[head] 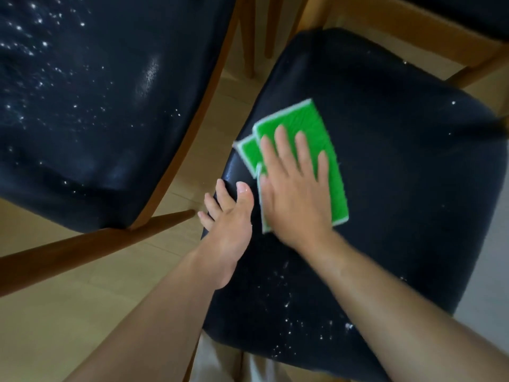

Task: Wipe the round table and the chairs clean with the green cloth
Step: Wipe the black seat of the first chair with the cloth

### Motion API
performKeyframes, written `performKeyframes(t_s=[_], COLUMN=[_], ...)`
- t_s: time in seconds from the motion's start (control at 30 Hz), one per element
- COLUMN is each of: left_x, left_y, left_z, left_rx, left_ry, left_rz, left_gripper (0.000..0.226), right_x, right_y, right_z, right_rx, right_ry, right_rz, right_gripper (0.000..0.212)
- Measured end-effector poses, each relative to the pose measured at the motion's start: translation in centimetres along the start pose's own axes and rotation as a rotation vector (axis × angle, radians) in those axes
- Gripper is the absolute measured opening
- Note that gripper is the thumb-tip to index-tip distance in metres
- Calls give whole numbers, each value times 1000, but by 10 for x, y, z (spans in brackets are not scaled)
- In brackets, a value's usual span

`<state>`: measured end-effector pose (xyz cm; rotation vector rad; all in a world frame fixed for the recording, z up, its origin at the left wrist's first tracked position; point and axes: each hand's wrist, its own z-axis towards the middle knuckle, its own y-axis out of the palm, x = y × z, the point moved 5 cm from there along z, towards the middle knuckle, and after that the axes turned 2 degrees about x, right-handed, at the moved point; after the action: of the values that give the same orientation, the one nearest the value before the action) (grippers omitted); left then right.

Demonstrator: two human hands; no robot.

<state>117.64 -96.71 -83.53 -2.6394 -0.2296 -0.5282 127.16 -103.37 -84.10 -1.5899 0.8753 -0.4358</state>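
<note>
A black padded chair seat fills the right half of the view, with white crumbs scattered near its front edge. The folded green cloth with a white border lies flat on the seat's left part. My right hand presses on the cloth with straight, spread fingers. My left hand rests at the seat's left edge, its thumb on top and its fingers reaching down over the side. A second black seat at the left is speckled with white crumbs. The round table is not in view.
Both chairs have wooden frames; a wooden rail of the left chair crosses the lower left. More wooden legs and a rail stand at the top. Light wooden floor shows between and below the chairs.
</note>
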Motion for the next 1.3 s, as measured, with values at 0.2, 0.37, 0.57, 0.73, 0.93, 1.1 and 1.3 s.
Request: performKeyframes(t_s=[0.2,0.37,0.57,0.73,0.93,1.1,1.3], left_x=[-5,-15,-9,-8,-32,-49,-26], left_y=[2,7,13,0,-45,-54,-41], left_z=[1,10,14,11,0,-3,2], left_rx=[5,18,11,-44,34,205,229], left_ry=[-85,-75,-158,-75,-197,-319,-34], left_rz=[-98,-107,16,-105,-712,-534,-248], left_gripper=[58,65,85,85,28,25,23], right_x=[-27,-6,31,27,-53,-96,-50], right_y=[36,19,-18,-32,-1,33,6], right_z=[-128,-82,68,122,22,-79,3], right_rx=[-189,-170,-17,79,-91,-398,-185], right_ry=[-301,-450,-214,39,-307,-596,-687], right_rz=[-41,-36,-43,-38,-108,-174,-174], right_gripper=[62,57,52,49,46,57,44])
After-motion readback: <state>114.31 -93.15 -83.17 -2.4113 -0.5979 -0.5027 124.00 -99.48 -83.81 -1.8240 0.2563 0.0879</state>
